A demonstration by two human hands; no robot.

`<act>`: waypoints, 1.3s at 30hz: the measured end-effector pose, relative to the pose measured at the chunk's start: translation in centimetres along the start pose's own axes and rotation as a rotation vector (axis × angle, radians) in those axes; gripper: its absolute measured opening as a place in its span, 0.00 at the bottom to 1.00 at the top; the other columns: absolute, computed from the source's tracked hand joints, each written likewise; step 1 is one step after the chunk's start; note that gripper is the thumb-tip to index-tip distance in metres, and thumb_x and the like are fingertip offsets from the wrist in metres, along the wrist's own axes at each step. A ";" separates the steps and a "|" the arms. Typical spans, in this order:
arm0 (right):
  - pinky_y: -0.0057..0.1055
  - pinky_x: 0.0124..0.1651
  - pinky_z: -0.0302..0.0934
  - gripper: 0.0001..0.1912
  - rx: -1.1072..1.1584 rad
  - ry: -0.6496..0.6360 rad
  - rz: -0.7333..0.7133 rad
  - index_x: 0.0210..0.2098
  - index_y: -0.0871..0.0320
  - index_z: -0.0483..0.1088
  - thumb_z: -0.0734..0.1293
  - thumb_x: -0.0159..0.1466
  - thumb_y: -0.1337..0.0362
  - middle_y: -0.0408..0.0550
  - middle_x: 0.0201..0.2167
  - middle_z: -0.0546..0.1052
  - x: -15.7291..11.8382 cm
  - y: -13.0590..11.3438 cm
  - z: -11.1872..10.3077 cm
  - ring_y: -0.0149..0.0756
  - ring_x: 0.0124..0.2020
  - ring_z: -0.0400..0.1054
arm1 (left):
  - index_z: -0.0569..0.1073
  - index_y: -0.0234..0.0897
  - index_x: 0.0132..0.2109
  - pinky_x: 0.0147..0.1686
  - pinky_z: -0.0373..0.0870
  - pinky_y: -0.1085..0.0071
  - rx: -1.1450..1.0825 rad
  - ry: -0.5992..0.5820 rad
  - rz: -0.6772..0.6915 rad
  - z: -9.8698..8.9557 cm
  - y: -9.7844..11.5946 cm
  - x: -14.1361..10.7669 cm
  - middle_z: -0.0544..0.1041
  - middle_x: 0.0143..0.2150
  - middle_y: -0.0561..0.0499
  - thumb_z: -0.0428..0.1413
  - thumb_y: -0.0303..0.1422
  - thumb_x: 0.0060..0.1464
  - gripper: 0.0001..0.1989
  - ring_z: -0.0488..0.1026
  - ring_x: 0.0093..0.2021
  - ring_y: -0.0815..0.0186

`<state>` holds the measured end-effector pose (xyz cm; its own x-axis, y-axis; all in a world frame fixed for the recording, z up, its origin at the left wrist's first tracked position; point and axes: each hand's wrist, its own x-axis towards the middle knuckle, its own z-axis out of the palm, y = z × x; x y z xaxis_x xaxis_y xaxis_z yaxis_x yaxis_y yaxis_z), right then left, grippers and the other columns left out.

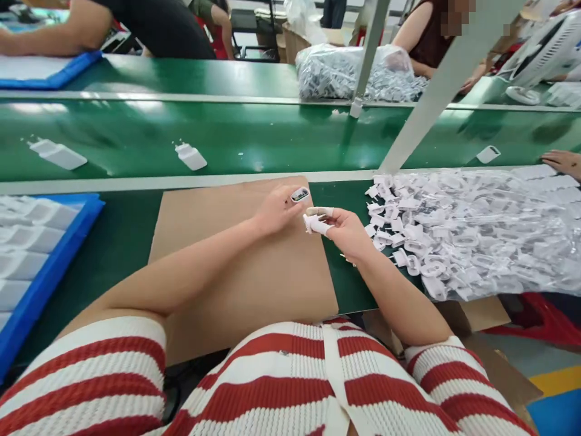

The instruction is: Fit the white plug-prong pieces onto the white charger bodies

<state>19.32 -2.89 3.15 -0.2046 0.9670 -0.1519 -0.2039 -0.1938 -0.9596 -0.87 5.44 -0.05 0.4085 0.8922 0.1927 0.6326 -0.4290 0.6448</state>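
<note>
My left hand (pixel 276 209) is closed around a white charger housing (pixel 300 195), whose open end faces up and shows a circuit board inside. Just to its right, my right hand (pixel 347 230) pinches a small white plug cap with pins (pixel 313 223); finger covers wrap the thumb and forefinger. The two pieces are close together, and I cannot tell whether they touch. Both hands are above the right part of a brown cardboard sheet (pixel 245 266). A large heap of white plug caps (pixel 436 242), partly under clear plastic, spreads to the right of my right hand.
On the green conveyor belt (pixel 272 139) lie white chargers (pixel 190 156) and a white housing (pixel 489 154). A blue tray (pixel 59 260) of white pieces stands at left. A metal post (pixel 422 115) slants down beside the heap. Other people work across the belt; another person's hand (pixel 563 162) rests at far right.
</note>
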 end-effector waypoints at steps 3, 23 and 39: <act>0.37 0.49 0.74 0.25 0.005 -0.004 0.033 0.43 0.56 0.82 0.83 0.48 0.54 0.45 0.37 0.84 -0.1 0.0 0.2 0.35 0.38 0.77 | 0.77 0.39 0.59 0.57 0.71 0.60 -0.095 -0.046 0.029 -0.7 0.3 -5.6 0.82 0.51 0.46 0.54 0.42 0.67 0.20 0.74 0.51 0.55; 0.42 0.52 0.74 0.14 -1.323 -0.028 -0.815 0.57 0.51 0.76 0.64 0.75 0.64 0.53 0.45 0.80 -1.1 2.1 1.9 0.44 0.49 0.75 | 0.80 0.39 0.38 0.51 0.73 0.63 -0.447 -0.037 0.130 0.6 0.3 -8.2 0.79 0.45 0.46 0.62 0.45 0.61 0.14 0.75 0.48 0.57; 0.40 0.44 0.69 0.15 -1.406 -0.011 -0.790 0.52 0.52 0.78 0.62 0.73 0.69 0.52 0.38 0.78 -1.3 1.6 2.5 0.44 0.40 0.72 | 0.82 0.39 0.38 0.50 0.73 0.61 -0.451 -0.031 0.138 1.0 -0.2 -8.1 0.78 0.45 0.45 0.62 0.44 0.60 0.13 0.76 0.46 0.56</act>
<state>16.86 -4.89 2.45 -0.4878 0.7440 0.4567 0.7374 0.6311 -0.2405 -3.61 -1.84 -2.46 0.4924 0.8235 0.2818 0.2245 -0.4330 0.8730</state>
